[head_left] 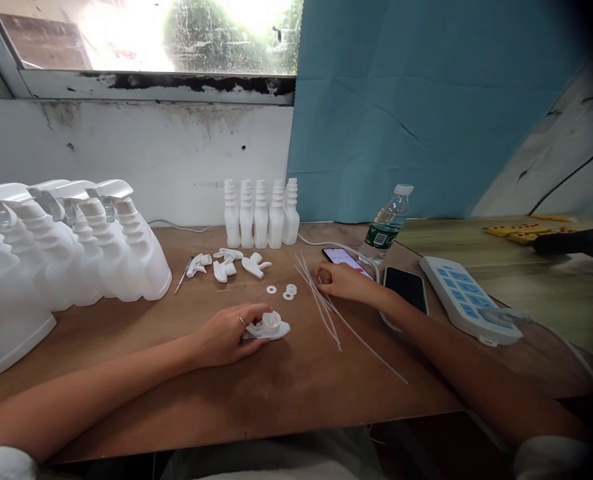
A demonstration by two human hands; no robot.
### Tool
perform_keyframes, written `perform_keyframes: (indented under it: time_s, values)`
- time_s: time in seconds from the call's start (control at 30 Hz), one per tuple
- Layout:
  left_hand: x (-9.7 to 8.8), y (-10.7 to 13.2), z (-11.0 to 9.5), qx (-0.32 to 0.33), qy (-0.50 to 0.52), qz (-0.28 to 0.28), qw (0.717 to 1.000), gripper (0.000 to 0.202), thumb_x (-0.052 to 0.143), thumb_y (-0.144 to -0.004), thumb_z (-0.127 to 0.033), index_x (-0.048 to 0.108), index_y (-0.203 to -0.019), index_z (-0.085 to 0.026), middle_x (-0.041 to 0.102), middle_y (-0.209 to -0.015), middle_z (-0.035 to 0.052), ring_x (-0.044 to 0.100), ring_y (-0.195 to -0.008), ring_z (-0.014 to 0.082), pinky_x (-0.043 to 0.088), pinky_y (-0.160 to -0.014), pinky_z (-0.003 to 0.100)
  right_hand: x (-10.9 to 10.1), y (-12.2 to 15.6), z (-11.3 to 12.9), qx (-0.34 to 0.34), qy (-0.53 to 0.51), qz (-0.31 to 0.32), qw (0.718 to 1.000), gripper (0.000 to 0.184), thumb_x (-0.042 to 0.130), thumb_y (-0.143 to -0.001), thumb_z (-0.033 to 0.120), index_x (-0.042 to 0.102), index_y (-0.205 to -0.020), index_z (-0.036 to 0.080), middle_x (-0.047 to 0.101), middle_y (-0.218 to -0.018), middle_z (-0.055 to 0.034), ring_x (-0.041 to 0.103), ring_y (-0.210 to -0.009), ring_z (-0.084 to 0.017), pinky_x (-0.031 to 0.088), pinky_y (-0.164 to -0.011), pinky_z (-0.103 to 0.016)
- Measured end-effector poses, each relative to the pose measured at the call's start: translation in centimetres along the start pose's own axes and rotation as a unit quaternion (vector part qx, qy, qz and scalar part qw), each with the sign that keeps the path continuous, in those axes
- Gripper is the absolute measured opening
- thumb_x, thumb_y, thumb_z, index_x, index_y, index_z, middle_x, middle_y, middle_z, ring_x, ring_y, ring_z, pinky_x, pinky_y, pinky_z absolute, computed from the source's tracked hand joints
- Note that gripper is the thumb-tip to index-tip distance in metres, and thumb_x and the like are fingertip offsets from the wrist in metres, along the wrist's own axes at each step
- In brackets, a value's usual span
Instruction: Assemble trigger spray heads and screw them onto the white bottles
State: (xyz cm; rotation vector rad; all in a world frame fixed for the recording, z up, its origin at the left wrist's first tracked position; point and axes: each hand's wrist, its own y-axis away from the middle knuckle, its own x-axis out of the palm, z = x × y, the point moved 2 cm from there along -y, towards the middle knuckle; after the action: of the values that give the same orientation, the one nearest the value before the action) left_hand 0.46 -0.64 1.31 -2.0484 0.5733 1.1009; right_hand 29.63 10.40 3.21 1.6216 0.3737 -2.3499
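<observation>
My left hand (243, 333) is closed on a white trigger spray head (272, 324), which lies on the table with its round collar facing up. Thin white dip tubes (329, 320) are spread loosely on the brown tabletop, and my right hand (341, 280) pinches at one near their far ends. A few small white washers (271, 290) lie between the two hands. Beyond my left hand rest several more trigger spray heads (223, 270), beside a small pointed tool (183, 275) with a dark handle.
Several finished-looking white spray bottles (136, 247) stand at the left. Slim open white bottles (261, 217) line up by the wall. Toward the right are a lit phone (346, 259), a dark phone (405, 288), a water bottle (383, 230) and a power strip (463, 297) with its cable.
</observation>
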Motion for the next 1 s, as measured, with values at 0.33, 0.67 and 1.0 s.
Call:
perform_keyframes:
  time_s: [0.33, 0.67, 1.0]
  values:
    - [0.0, -0.1, 0.1, -0.024, 0.012, 0.015, 1.000, 0.042, 0.058, -0.089, -0.031, 0.042, -0.127, -0.024, 0.063, -0.112, 0.0055, 0.063, -0.094, 0.0176, 0.050, -0.085, 0.030, -0.2, 0.1, -0.5, 0.026, -0.059, -0.030, 0.997, 0.024, 0.059, -0.060, 0.009, 0.058, -0.082, 0.018, 0.058, -0.061, 0.0017, 0.053, -0.058, -0.015, 0.030, -0.053, -0.023]
    - [0.3, -0.1, 0.4, -0.036, 0.022, 0.019, 0.999, 0.047, 0.058, -0.088, -0.032, 0.040, -0.130, -0.024, 0.062, -0.114, 0.0059, 0.062, -0.098, 0.0191, 0.049, -0.087, 0.031, -2.7, 0.1, 0.6, -0.003, -0.495, -0.059, 0.867, 0.025, 0.062, -0.074, 0.025, 0.070, -0.095, 0.016, 0.061, -0.082, -0.0047, 0.048, -0.063, -0.010, 0.036, -0.051, -0.023]
    - [0.2, -0.3, 0.0, 0.017, -0.038, 0.026, 0.999, 0.041, 0.052, -0.093, -0.032, 0.044, -0.131, -0.022, 0.062, -0.102, 0.0071, 0.060, -0.093, 0.0200, 0.047, -0.083, 0.030, 1.8, 1.2, 5.7, -0.034, -0.664, -0.010, 0.747, 0.025, 0.077, -0.076, 0.035, 0.072, -0.089, 0.015, 0.062, -0.077, -0.0033, 0.054, -0.066, -0.011, 0.043, -0.055, -0.024]
